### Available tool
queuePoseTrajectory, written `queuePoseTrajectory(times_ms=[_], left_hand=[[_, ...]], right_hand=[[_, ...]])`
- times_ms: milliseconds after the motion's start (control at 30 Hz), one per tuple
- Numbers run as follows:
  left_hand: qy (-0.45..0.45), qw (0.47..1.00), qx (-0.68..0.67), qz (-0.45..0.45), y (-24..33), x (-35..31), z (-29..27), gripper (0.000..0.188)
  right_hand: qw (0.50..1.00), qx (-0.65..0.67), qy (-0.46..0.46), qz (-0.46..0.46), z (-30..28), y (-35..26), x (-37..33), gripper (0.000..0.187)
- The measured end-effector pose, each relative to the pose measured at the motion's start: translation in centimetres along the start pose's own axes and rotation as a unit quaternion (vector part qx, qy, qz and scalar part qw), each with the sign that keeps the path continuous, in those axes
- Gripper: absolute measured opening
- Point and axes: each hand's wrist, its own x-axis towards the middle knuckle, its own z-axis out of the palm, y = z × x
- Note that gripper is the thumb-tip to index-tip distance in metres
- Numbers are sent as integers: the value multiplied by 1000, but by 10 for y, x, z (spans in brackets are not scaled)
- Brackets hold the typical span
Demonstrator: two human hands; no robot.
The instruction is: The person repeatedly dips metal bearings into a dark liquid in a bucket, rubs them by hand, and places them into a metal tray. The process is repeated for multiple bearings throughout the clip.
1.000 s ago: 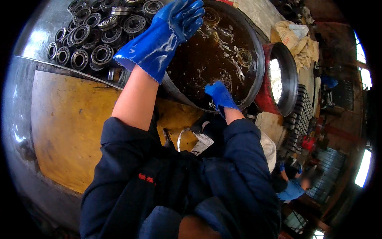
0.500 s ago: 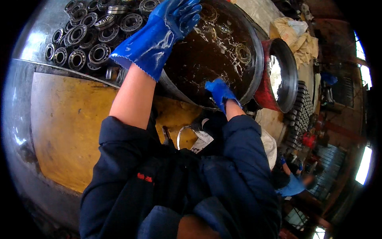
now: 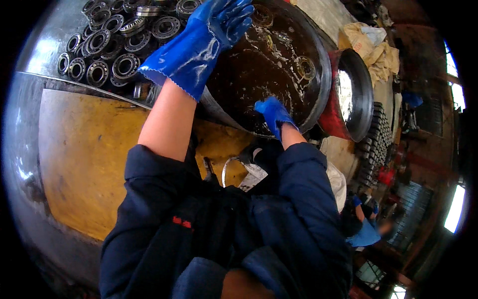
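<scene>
My left hand (image 3: pixel 230 22), in a long blue rubber glove, is above the left far rim of a round metal drum (image 3: pixel 326 74). Its fingers are stretched and slightly apart, and nothing shows in them. My right hand (image 3: pixel 271 112), also in a blue glove, reaches down into the drum at its near side. Dark brown liquid (image 3: pixel 239 82) with pale streaks of foam hides its fingers, so what they touch cannot be seen. A ring-shaped part (image 3: pixel 305 68) shows in the liquid to the right, and another ring (image 3: pixel 262 16) lies farther back.
Many greasy roller bearings (image 3: pixel 126 66) are heaped on a metal tabletop (image 3: pixel 47 50) at the left. A yellow-brown sheet (image 3: pixel 89 159) lies nearer. A red drum (image 3: pixel 334 107) stands to the right, beside stacked metal parts (image 3: pixel 377 144). Another person (image 3: pixel 366 231) works far right.
My right hand has shifted very slightly left in the liquid. The left hand stays almost where it was, and the foam streaks have drifted a little.
</scene>
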Motion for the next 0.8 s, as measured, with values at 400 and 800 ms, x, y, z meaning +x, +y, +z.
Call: queuePoseTrajectory(times_ms=[400,800], left_hand=[[49,999,5,-3,-2,-1,12,34],[86,996,12,-24,9,1,11,27]], right_hand=[[995,-65,-45,-60,-6,21,2,52],[924,-353,-53,-141,2,-22,-2,50]])
